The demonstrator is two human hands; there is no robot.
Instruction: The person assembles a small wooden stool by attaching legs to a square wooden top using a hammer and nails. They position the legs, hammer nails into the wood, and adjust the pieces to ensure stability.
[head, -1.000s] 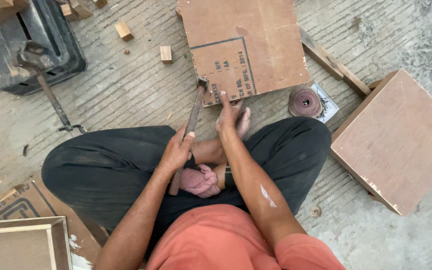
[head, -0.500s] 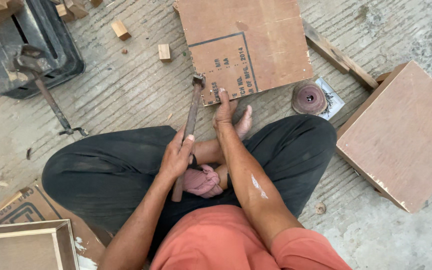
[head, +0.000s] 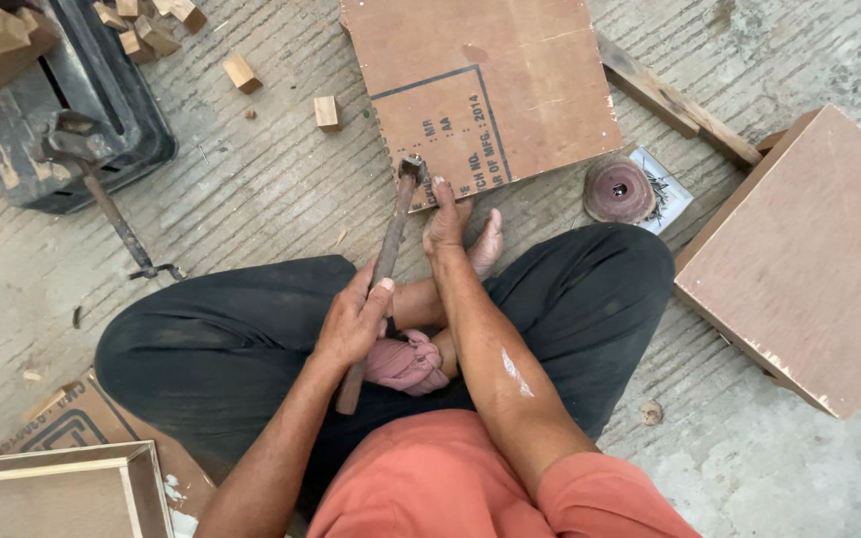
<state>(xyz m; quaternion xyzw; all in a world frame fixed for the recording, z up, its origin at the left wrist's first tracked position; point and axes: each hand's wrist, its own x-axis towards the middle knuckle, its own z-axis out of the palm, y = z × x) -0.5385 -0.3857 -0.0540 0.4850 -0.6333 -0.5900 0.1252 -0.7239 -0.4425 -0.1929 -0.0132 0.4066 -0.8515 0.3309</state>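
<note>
Head view: left hand [head: 351,324] wrapped around hammer [head: 388,249] low on its handle, head down at near edge of board [head: 480,85]; right hand [head: 447,221] beside that head, fingers pinched, contents too small to tell. Probably top-heavy, stiff; best gripped low on handle.

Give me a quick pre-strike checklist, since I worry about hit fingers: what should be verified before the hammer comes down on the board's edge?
1. Left hand grip on the dark long-handled metal hammer: wrapped around the lower handle, ok.
2. Hammer head over the near edge of the flat brown printed plywood board: ok.
3. Right hand clear of the head: not ok, fingertips lie right beside it.
4. Nail under the head: cannot tell, too small.
5. Bare foot out of the way: not ok, close behind the right hand.
6. Board flat on the grooved concrete floor: ok.
</note>
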